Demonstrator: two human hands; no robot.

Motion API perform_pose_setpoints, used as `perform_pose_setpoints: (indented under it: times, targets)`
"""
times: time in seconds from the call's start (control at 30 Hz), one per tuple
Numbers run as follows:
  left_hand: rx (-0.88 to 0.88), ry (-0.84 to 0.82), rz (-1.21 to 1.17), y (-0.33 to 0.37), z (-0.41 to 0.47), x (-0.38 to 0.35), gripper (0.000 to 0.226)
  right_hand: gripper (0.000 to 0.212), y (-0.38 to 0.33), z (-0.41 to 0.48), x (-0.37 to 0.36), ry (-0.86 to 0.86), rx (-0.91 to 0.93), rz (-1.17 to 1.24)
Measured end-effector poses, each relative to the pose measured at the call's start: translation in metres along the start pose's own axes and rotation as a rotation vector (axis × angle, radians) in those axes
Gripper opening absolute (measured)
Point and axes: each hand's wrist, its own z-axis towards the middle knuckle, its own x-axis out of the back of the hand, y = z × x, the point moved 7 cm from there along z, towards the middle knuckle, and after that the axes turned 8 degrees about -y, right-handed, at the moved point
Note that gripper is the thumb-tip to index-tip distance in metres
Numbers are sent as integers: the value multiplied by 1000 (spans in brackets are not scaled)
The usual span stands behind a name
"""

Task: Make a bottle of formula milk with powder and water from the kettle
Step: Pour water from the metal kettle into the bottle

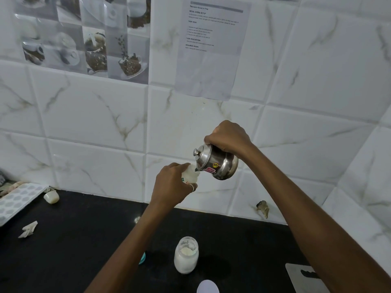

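We are standing at a black counter (74, 250) backed by white marbled tiles (95, 123), with a printed sheet (213, 49) stuck above. Our left hand (171, 187) is gripping the bottle (190, 174) in the air over the counter. Our right hand (228, 138) is clasping the steel kettle (218, 161), tilting its spout to the bottle's mouth. An open powder jar (186, 255) is sitting below, and a white tray (19, 199) is lying far left.

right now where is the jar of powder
In the head view, the jar of powder stands low centre on the black counter, just right of a teal lid.
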Motion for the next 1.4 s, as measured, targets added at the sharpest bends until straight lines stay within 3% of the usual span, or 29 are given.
perform_pose_setpoints:
  times: [1.4]
  targets:
    - [33,5,-44,-7,-2,-2,68,37,-22,5,22,1,35,-74]
